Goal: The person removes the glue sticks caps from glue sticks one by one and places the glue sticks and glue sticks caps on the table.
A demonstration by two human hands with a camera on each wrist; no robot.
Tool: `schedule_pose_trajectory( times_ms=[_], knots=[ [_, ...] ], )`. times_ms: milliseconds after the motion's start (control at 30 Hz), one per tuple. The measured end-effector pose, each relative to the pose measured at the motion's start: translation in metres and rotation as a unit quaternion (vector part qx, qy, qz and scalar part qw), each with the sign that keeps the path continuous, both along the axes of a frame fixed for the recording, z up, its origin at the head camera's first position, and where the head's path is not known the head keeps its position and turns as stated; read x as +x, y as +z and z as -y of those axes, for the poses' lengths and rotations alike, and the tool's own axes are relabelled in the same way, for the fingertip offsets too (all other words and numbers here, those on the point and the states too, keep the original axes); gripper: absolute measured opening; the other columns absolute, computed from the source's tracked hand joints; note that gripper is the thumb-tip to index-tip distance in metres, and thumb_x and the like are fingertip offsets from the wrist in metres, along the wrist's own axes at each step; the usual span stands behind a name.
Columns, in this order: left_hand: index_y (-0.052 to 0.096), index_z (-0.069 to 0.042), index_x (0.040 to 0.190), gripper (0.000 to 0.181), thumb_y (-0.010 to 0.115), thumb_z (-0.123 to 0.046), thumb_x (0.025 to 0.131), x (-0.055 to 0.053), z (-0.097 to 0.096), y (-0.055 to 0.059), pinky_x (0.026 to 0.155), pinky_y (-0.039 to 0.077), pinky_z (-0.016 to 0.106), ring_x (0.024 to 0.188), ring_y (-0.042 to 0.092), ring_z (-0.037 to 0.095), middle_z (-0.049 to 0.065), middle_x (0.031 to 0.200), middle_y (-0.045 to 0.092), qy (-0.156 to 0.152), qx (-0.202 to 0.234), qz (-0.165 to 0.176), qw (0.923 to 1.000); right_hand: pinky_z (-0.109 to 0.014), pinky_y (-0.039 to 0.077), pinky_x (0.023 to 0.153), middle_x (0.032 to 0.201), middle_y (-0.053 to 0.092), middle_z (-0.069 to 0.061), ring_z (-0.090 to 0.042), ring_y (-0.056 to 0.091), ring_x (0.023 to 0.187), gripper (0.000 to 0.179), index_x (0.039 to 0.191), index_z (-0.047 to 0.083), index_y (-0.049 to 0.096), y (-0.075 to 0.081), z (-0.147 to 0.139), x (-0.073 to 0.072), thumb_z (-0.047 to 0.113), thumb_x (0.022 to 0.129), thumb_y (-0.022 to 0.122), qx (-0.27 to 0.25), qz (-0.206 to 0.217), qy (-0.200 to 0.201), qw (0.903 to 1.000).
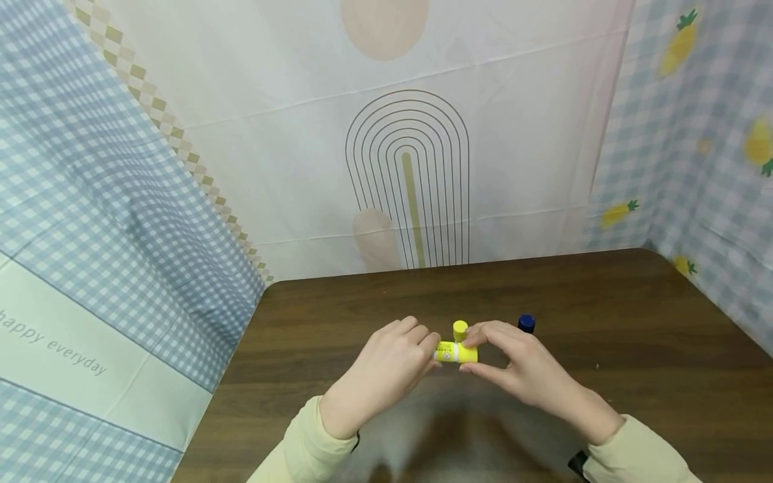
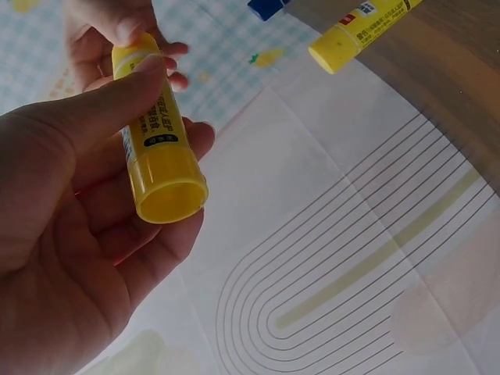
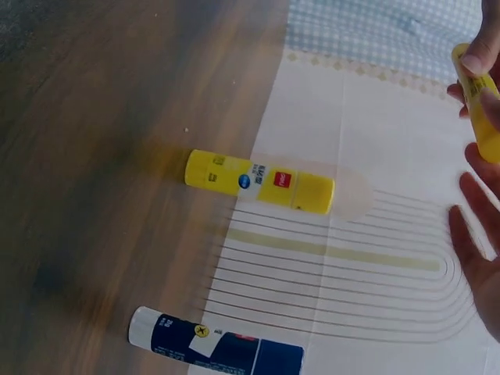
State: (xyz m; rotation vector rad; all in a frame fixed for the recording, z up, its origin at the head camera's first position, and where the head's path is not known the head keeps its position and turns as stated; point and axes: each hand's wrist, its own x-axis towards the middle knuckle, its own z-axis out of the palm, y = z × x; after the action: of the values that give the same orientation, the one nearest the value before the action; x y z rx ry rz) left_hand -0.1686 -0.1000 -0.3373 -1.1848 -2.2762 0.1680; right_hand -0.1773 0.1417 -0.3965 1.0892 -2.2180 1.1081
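A yellow glue stick (image 1: pixel 455 353) is held sideways between both hands, just above the table. My left hand (image 1: pixel 398 352) grips one end, its thumb laid along the barrel in the left wrist view. At the other end, the thumb and fingers of my right hand (image 1: pixel 522 359) pinch the glue stick (image 3: pixel 473 86). The end facing the left wrist camera looks like a hollow yellow rim (image 2: pixel 172 201). Behind the hands stands a second yellow glue stick (image 1: pixel 460 329), upright and partly hidden in the head view. A navy blue glue stick (image 1: pixel 527 323) stands to its right, its lower part behind my right hand.
The dark wooden table (image 1: pixel 314 322) reaches back to a pale curtain (image 1: pixel 513 168) with an arch pattern. Blue checked cloth (image 1: pixel 109 134) hangs at the left, and another checked cloth (image 1: pixel 712 201) with pineapples hangs at the right.
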Motion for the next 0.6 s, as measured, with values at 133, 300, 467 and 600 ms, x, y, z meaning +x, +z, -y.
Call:
schedule_pose_trajectory(
  times_ms=[133, 300, 467, 600],
  knots=[
    [0.068, -0.014, 0.089, 0.028, 0.088, -0.032, 0.079, -0.0009, 0.0003, -0.0003, 0.066, 0.044, 0.021, 0.076, 0.054, 0.012, -0.007, 0.082, 0.065, -0.001, 0.002, 0.000, 1.0000, -0.023, 0.053, 0.063, 0.112, 0.069, 0.010, -0.007, 0.066, 0.096, 0.032, 0.115, 0.025, 0.063, 0.0015, -0.0043, 0.0008, 0.025, 0.089, 0.079, 0.019, 0.104, -0.004, 0.9944],
    [0.068, -0.014, 0.088, 0.028, 0.088, -0.031, 0.078, -0.0023, 0.0016, -0.0027, 0.065, 0.043, 0.021, 0.074, 0.053, 0.012, -0.007, 0.081, 0.064, -0.007, 0.006, -0.001, 1.0000, -0.028, 0.053, 0.068, 0.103, 0.070, 0.017, -0.005, 0.066, 0.093, 0.021, 0.111, 0.030, 0.066, 0.0009, -0.0042, 0.0032, 0.022, 0.094, 0.074, 0.010, 0.131, 0.000, 0.9913],
    [0.069, -0.013, 0.090, 0.029, 0.087, -0.034, 0.079, -0.0016, 0.0023, -0.0024, 0.066, 0.045, 0.022, 0.074, 0.052, 0.012, -0.007, 0.081, 0.064, -0.008, 0.009, 0.004, 0.9999, -0.027, 0.055, 0.072, 0.105, 0.068, 0.013, -0.009, 0.066, 0.094, 0.033, 0.112, 0.026, 0.067, 0.0006, -0.0019, 0.0036, 0.013, 0.085, 0.081, -0.023, 0.061, 0.017, 0.9977],
    [0.069, -0.013, 0.093, 0.029, 0.085, -0.035, 0.081, -0.0011, 0.0032, -0.0018, 0.068, 0.047, 0.022, 0.074, 0.053, 0.012, -0.006, 0.082, 0.065, -0.008, 0.011, 0.009, 0.9999, -0.027, 0.056, 0.078, 0.110, 0.070, 0.010, -0.009, 0.067, 0.097, 0.038, 0.115, 0.025, 0.066, 0.0012, -0.0019, 0.0020, 0.014, 0.084, 0.083, -0.021, 0.055, 0.015, 0.9982]
  ],
)
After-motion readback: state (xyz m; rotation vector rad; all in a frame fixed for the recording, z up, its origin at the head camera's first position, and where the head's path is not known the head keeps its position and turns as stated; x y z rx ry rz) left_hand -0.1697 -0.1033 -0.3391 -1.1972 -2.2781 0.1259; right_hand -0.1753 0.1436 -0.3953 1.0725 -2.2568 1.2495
